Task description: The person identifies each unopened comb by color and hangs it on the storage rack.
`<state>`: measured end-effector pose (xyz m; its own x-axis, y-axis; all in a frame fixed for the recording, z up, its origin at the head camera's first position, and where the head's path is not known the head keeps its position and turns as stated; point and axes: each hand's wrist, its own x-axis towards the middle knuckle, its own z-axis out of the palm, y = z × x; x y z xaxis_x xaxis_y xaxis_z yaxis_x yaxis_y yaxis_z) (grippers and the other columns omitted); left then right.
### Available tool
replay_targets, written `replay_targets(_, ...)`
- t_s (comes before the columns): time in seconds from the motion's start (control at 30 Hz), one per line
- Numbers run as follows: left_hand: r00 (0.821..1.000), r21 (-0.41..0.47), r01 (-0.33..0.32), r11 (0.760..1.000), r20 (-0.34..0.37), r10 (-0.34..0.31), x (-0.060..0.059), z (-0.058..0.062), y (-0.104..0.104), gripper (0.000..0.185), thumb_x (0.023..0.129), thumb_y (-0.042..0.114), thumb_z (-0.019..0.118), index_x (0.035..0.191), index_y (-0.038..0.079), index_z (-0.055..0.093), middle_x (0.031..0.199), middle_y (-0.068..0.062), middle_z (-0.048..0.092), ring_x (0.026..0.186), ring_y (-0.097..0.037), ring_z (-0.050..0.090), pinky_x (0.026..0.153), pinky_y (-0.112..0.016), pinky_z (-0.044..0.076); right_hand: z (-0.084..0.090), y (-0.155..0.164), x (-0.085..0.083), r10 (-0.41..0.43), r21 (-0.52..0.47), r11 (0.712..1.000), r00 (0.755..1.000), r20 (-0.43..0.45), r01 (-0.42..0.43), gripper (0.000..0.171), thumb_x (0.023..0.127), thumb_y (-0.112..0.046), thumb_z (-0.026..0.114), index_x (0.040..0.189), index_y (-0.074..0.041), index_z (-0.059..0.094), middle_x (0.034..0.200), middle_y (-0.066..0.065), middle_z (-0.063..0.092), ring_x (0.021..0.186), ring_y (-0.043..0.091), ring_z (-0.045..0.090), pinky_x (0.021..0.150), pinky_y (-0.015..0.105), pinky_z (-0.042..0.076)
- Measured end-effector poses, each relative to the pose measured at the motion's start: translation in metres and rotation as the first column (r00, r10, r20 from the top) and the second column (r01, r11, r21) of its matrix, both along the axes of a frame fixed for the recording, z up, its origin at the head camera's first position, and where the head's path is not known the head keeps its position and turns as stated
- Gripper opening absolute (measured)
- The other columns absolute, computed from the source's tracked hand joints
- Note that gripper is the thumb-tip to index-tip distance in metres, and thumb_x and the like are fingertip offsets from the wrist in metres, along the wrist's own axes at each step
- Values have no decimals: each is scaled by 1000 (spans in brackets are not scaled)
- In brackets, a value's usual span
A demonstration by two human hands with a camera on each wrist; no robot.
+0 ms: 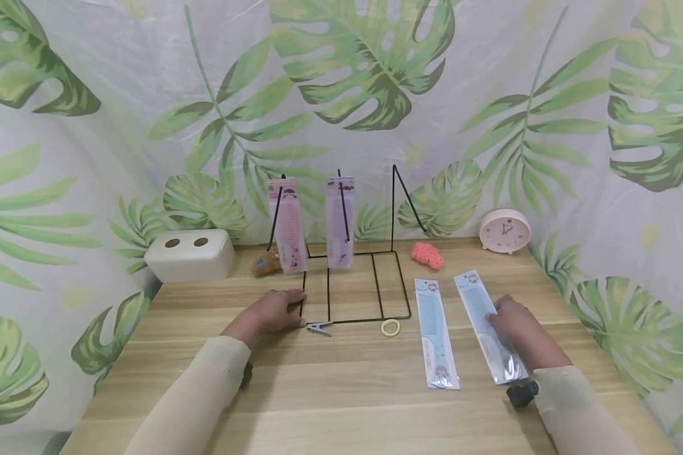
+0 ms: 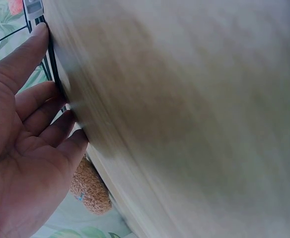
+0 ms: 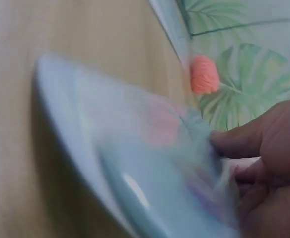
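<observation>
My right hand [image 1: 515, 328] lies on a blue packaged comb [image 1: 486, 323] on the wooden table [image 1: 341, 392], fingers curled over its middle; in the right wrist view my fingertips [image 3: 229, 144] pinch the plastic sleeve and one end looks lifted, though blur hides the detail. A second blue comb [image 1: 435, 332] lies just beside it, apart from my hand. My left hand [image 1: 270, 313] rests with straight fingers against the front left corner of the black wire rack [image 1: 353, 284], steadying its base and clasping nothing. I judge the comb light and fairly stiff, but its glossy wrapper is slippery and crinkles, so a pinch across the middle, thumb under one edge, seems surest. Pink [image 1: 287, 224] and purple [image 1: 339, 221] combs hang on the rack.
</observation>
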<state>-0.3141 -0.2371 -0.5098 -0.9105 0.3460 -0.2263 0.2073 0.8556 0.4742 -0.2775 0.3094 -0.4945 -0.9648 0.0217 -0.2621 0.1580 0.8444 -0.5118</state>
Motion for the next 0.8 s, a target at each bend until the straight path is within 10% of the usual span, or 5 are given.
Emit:
replay_targets(0.27,1000,16,-13,1000,11,13,2,-1,-1,74,101,31,81,164,8,50,174,-15,41,162,-43,35,133,-60,31,18,17,-2,-49,-282,959,977,-207,-11,46,118,-24,43,148,10,41,149,37,48,139,55,54,105,60,56)
replay_targets(0.43,1000,16,-14,1000,8,14,3,2,0,74,100,30,81,163,7,50,174,-16,41,162,-44,36,133,-61,32,34,19,3,-40,-550,822,949,-312,-147,27,114,-15,57,137,-4,47,134,8,58,131,22,67,93,28,64)
replay_targets(0.6,1000,13,-17,1000,2,17,3,3,1,74,100,30,81,163,7,50,174,-16,42,161,-44,37,133,-60,32,45,5,9,-3,-701,649,921,-389,-294,28,108,-1,64,132,-12,54,119,-10,66,111,0,70,87,23,66)
replay_targets(0.8,999,15,-26,1000,21,26,4,4,1,74,101,30,81,164,8,50,174,-16,41,162,-43,35,133,-61,31,53,-24,11,61,-704,615,911,-408,-356,29,107,1,64,129,-15,55,120,-9,67,113,3,71,89,26,67)
